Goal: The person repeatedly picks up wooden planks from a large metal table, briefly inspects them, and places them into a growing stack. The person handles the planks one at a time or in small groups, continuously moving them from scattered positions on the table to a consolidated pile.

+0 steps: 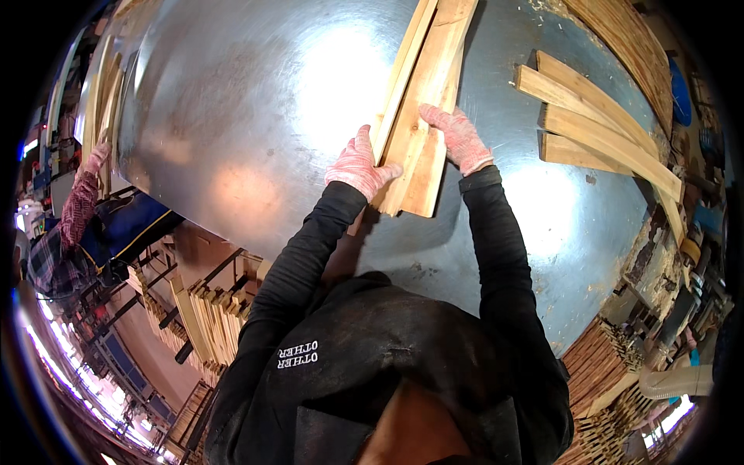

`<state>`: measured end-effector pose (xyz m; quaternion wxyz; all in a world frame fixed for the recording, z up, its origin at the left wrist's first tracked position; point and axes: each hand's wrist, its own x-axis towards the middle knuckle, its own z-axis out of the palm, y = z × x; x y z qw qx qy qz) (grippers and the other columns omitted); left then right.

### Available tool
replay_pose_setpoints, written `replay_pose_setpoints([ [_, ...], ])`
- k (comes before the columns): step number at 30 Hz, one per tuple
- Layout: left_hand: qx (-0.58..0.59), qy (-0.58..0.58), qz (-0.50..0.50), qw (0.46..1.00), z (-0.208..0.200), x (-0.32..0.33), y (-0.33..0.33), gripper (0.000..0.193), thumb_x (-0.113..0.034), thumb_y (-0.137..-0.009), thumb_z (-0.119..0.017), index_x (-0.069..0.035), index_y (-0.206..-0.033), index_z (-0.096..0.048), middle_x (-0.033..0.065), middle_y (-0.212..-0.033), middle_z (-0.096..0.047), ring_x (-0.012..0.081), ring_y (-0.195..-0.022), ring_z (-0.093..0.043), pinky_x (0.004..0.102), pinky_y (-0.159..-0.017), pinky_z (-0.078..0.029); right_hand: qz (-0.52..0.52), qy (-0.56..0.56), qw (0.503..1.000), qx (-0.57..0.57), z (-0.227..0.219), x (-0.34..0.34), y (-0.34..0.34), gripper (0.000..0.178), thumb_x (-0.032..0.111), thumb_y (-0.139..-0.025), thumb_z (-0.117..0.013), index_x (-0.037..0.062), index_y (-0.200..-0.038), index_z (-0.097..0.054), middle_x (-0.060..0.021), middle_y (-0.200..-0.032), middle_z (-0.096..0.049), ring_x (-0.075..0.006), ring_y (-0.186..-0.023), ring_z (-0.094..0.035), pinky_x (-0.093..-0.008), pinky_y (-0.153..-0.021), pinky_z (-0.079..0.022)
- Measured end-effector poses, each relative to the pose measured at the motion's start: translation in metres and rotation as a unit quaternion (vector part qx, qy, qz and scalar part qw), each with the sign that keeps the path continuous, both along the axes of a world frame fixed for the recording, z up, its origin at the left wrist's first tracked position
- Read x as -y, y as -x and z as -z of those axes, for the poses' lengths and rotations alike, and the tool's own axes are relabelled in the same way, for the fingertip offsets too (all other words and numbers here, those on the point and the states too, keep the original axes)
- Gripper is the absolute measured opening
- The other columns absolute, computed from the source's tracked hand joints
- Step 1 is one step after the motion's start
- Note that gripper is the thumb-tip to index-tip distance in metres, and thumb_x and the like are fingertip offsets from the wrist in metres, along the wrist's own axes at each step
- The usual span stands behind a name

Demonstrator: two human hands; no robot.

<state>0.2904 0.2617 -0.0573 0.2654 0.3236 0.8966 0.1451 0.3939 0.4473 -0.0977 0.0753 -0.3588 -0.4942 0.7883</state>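
Observation:
Several long, pale wooden boards (422,108) lie together on the metal tabletop in front of me, running away toward the far edge. Their near ends are uneven. My left hand (360,167), in a pink-and-white work glove, grips the boards near their close end, its thumb lying over the top face. On the other side my right hand (459,138), gloved alike, holds their right edge, its thumb on top and the other fingers partly hidden. A narrower strip (403,62) stands along the left side of the bundle, next to my left hand.
The shiny metal table (225,101) spreads around the boards. Several loose boards (604,124) lie fanned out at the right, near sawdust and a large wooden panel (628,46). Stacked slats (213,318) stand below left. At far left, a co-worker's gloved hand (98,155) holds boards.

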Motion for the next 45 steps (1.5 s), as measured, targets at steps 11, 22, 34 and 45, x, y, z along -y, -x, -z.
replay_pose_setpoints([
  [11, 0.065, -0.157, -0.24, 0.956, 0.055, 0.111, 0.08, 0.047, -0.012, -0.084, -0.073, -0.002, -0.124, -0.051, 0.008, -0.099, -0.066, 0.0166, -0.087, -0.062, 0.0323, -0.079, -0.052, 0.023, -0.052, 0.989, 0.136, -0.041, -0.013, -0.026, 0.085, 0.049, -0.082, -0.074, 0.0071, -0.145, -0.035, -0.0104, -0.097, -0.061, -0.0189, -0.082, -0.062, -0.0364, -0.073, -0.054],
  [22, -0.131, 0.144, -0.251, 0.948, 0.011, 0.173, 0.208, 0.065, -0.037, -0.079, -0.072, -0.016, -0.133, -0.042, 0.0143, -0.12, -0.063, 0.0357, -0.107, -0.063, 0.0483, -0.09, -0.048, -0.143, -0.417, 0.784, 0.436, -0.039, 0.028, 0.013, 0.103, 0.059, -0.08, -0.066, 0.0101, -0.155, -0.014, -0.0237, -0.122, -0.056, -0.0366, -0.112, -0.059, -0.0459, -0.091, -0.05],
  [34, -0.096, -0.01, 0.069, 0.993, 0.015, -0.01, -0.058, 0.109, -0.056, -0.069, -0.077, 0.008, -0.143, -0.029, 0.0321, -0.144, -0.033, 0.047, -0.138, -0.028, 0.057, -0.114, -0.016, -0.073, -0.324, 0.89, 0.313, -0.039, 0.023, 0.003, 0.103, 0.057, -0.078, -0.07, 0.001, -0.148, -0.02, -0.024, -0.12, -0.058, -0.0378, -0.111, -0.059, -0.0416, -0.092, -0.049],
  [45, 0.417, -0.29, -0.294, 0.809, 0.008, -0.02, -0.023, 0.064, -0.018, -0.083, -0.074, -0.001, -0.136, -0.041, 0.0128, -0.117, -0.063, 0.0198, -0.1, -0.063, 0.0335, -0.087, -0.051, -0.157, -0.307, 0.921, 0.182, -0.002, 0.076, 0.003, 0.072, 0.061, -0.092, -0.039, 0.0056, -0.138, -0.044, -0.0226, -0.121, -0.061, -0.039, -0.111, -0.059, -0.0477, -0.089, -0.05],
])
